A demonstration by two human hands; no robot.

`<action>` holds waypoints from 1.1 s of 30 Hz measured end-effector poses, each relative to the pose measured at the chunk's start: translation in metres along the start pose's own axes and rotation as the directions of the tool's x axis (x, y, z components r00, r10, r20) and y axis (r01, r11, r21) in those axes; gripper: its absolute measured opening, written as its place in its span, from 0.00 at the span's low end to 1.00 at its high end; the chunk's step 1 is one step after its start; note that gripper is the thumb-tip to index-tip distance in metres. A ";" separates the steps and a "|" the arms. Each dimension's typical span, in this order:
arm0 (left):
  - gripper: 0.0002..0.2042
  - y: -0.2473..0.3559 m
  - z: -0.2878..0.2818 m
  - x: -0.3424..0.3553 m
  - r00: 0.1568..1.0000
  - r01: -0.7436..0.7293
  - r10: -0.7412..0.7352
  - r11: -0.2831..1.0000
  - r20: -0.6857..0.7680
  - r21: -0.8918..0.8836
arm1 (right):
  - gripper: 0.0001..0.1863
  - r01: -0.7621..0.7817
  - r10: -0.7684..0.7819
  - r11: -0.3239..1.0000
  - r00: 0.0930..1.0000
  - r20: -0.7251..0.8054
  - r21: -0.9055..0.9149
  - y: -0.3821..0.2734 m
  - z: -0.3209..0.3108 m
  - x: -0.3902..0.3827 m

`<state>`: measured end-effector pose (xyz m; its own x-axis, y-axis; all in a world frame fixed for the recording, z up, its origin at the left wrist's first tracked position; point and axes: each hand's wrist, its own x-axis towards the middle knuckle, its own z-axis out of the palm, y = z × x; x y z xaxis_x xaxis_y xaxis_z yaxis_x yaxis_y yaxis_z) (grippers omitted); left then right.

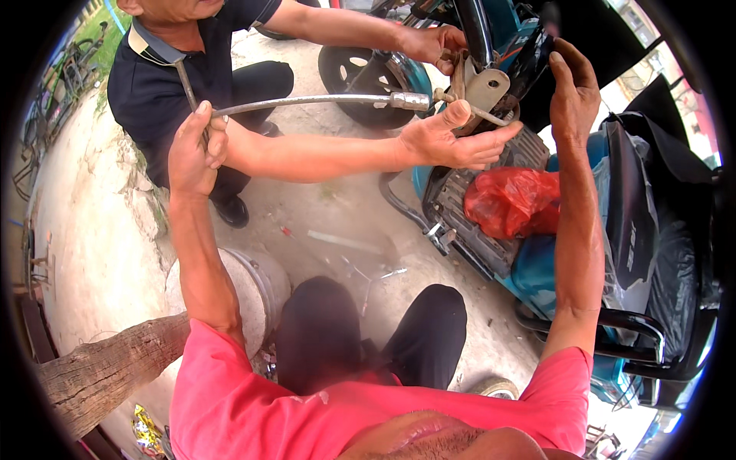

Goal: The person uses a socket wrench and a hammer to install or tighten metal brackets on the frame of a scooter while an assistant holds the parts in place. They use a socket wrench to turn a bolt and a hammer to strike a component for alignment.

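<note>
Head view: the long metal wrench handle [307, 101] was gripped at its near end by the left hand [193, 149], fingers closed tight round the bar, thumb on top. Its socket end [411, 100] was seated at the bracket [484, 88] on the scooter [537, 230], which lay tilted on the concrete ground [100, 253]. The right hand [573, 92] was laid up against the dark body panel, fingers extended and pressing, nothing clasped in it. A co-worker's hand [452, 142] was spread open under the joint, and the co-worker's other hand [437, 42] was closed on the frame above (a useful brace, by the look of it). A red plastic bag [512, 201] was sitting on the footboard. For a clean turn, the bar would best be kept square to the fastener, the pull made steady from the far end, and the panel held firm so the socket could not slip off.
</note>
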<state>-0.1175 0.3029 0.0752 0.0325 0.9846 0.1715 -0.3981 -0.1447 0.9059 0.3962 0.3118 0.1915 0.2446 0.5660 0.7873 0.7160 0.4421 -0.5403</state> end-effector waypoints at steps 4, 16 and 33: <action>0.20 -0.007 0.000 0.012 0.998 0.020 -0.017 0.998 0.060 -0.053 | 0.23 0.030 -0.033 0.999 0.994 -0.104 -0.030 -0.002 0.030 -0.005; 0.20 0.006 0.001 0.039 0.975 0.202 -0.203 0.979 0.089 0.015 | 0.17 0.202 -0.228 0.968 0.957 -0.180 -0.151 0.004 0.048 -0.009; 0.17 0.052 0.017 0.064 0.982 0.128 -0.163 0.948 0.099 0.291 | 0.17 0.242 -0.269 0.955 0.949 -0.162 -0.169 0.007 0.049 -0.010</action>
<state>-0.1206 0.3568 0.1399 0.1875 0.9805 0.0591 -0.1065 -0.0395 0.9935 0.3667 0.3434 0.1656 0.1451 0.3056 0.9410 0.8540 0.4416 -0.2751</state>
